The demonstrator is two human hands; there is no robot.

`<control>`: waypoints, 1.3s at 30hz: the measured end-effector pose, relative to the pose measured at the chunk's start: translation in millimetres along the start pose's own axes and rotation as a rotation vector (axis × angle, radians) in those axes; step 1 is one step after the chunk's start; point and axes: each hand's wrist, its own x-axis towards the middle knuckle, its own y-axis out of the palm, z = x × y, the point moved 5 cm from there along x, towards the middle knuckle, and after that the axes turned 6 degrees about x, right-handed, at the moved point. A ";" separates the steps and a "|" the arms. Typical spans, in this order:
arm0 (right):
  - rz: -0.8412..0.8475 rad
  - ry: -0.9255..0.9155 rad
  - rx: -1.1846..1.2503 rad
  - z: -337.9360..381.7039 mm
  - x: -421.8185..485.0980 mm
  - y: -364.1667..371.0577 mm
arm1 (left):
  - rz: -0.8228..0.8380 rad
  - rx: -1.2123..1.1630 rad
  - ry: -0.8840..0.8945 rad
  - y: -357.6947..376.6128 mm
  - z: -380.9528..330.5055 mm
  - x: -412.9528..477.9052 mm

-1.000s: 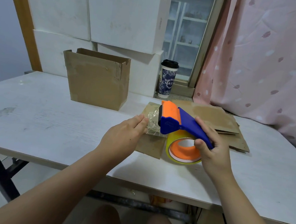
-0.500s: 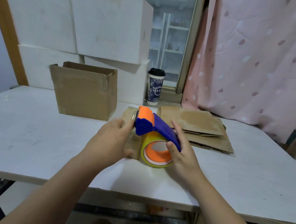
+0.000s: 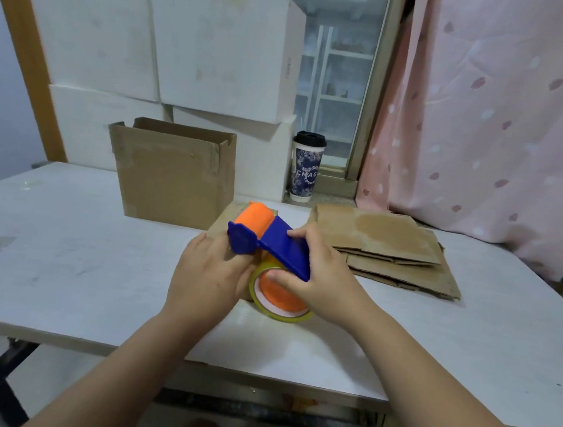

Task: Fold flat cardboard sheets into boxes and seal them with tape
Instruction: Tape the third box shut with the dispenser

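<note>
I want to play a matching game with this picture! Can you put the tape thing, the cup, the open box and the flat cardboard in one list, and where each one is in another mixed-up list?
Things:
1. tape dispenser
2. paper cup
3. open cardboard box
4. flat cardboard sheets

Places:
A. stacked lying flat on the right part of the table
B. held in the right hand
C. standing by the window, black lid on
D. standing upright on the table, top flaps open

Pairs: 1-B, 2-C, 3-D, 4-A
</note>
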 end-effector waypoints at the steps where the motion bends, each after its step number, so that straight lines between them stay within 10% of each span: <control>1: 0.012 -0.001 -0.014 1.9 3.1 -1.2 | -0.005 0.010 0.020 0.4 0.2 0.2; 27: 0.074 0.000 0.197 -17.3 -11.8 -42.3 | -0.077 0.026 0.096 8.5 7.0 -0.5; 39: 0.118 -0.071 -0.154 -24.0 -23.7 -47.7 | -0.119 0.012 0.078 5.9 7.2 -1.3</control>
